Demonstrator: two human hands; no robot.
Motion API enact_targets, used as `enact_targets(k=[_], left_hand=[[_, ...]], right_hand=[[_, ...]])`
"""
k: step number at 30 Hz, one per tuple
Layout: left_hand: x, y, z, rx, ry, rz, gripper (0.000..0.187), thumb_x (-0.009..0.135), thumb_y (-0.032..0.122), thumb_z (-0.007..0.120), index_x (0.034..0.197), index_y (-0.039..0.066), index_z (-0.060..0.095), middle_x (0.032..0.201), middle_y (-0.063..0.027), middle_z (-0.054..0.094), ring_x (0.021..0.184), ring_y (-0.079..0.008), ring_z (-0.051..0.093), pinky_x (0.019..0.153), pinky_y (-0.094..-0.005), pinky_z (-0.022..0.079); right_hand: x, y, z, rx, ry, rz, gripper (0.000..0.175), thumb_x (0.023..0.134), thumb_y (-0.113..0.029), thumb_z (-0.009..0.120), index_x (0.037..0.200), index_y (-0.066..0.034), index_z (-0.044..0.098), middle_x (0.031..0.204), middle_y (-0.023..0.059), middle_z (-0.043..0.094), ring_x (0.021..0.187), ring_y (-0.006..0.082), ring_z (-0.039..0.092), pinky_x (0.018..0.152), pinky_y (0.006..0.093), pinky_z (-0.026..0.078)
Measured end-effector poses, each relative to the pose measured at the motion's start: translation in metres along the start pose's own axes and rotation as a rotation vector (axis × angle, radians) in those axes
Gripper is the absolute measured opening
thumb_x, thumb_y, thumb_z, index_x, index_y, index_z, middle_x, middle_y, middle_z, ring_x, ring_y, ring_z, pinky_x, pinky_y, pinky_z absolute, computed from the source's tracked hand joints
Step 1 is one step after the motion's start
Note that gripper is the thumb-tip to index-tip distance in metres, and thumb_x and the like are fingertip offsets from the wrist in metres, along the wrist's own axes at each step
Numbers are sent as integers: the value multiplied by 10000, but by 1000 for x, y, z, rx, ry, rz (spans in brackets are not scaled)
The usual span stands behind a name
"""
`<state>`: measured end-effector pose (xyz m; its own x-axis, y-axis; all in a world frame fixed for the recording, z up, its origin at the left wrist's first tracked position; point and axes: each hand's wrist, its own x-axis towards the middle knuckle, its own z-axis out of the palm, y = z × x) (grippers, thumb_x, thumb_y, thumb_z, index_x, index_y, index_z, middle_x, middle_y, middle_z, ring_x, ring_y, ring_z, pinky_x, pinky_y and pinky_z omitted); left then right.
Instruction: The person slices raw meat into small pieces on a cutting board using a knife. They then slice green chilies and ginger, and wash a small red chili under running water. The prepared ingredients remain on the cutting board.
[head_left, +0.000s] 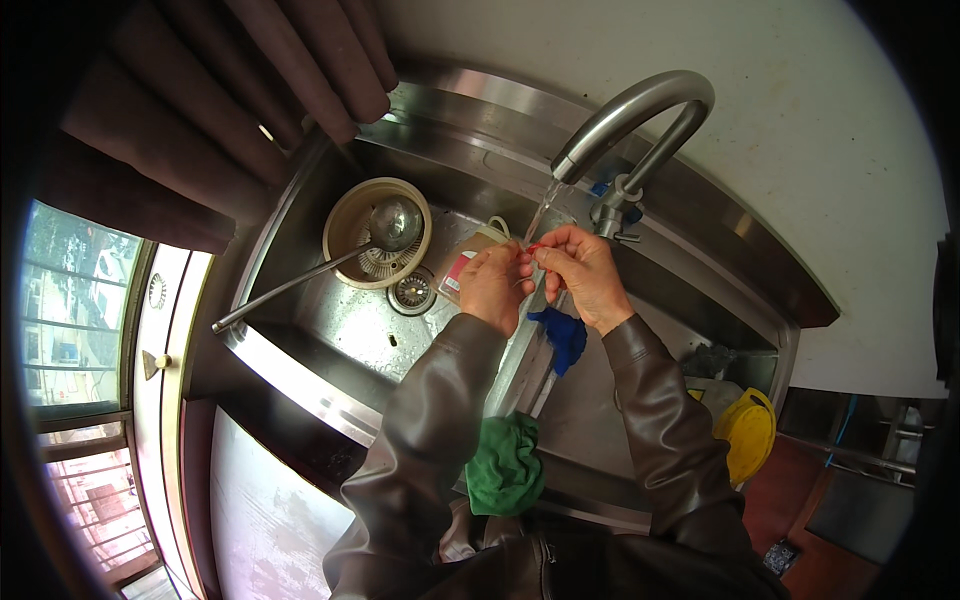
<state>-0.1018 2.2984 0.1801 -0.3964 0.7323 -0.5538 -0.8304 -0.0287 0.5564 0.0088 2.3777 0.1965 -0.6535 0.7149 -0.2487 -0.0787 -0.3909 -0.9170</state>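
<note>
Water runs from the curved metal faucet (634, 124) just above my hands, which meet over the divider of a double steel sink. Between the fingertips of my left hand (496, 285) and my right hand (585, 274) is a small red item (534, 247), mostly covered by the fingers; what it is cannot be told. A clear plastic container with a red and white label (457, 270) and a pale handle stands in the left basin, partly behind my left hand. Below my right hand, a blue cloth (561, 339) hangs on the divider.
In the left basin, a beige strainer basket (334, 255) holds a metal ladle (396, 223), its handle resting over the rim, beside a drain (412, 291). A green cloth (506, 465) drapes over the front edge. At the right basin is a yellow plastic lid (742, 435).
</note>
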Motion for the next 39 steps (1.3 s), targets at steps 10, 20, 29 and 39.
enact_targets(k=[10, 20, 29, 39], left_hand=[[-8, 2, 0, 196, 28, -1, 148, 894, 168, 596, 923, 24, 604, 790, -45, 625, 678, -125, 573, 512, -256, 425], [-6, -2, -8, 156, -91, 165, 142, 860, 11, 601, 980, -63, 619, 844, -100, 646, 684, -141, 593, 590, -251, 507], [-9, -6, -7, 223, -34, 299, 124, 852, -25, 595, 963, -78, 616, 884, -129, 655, 698, -163, 619, 607, -257, 520], [-13, 2, -15, 332, -162, 241, 134, 876, -1, 570, 989, -58, 613, 881, -115, 653, 706, -155, 623, 622, -266, 527]], right_hand=[[-1, 3, -4, -133, -40, -21, 79, 837, -22, 600, 893, 17, 559, 711, 62, 605, 464, 59, 508, 391, 216, 413], [-5, 5, -1, 4, 36, 37, 114, 844, -58, 625, 894, 36, 585, 698, 61, 603, 457, 71, 507, 402, 214, 415], [-9, 9, 4, 16, 53, 72, 167, 838, -114, 644, 875, 40, 588, 668, 46, 572, 444, 78, 498, 387, 223, 406], [-9, -1, 4, 58, 54, 180, 107, 793, -64, 642, 784, 32, 596, 628, 47, 552, 393, 81, 468, 340, 226, 359]])
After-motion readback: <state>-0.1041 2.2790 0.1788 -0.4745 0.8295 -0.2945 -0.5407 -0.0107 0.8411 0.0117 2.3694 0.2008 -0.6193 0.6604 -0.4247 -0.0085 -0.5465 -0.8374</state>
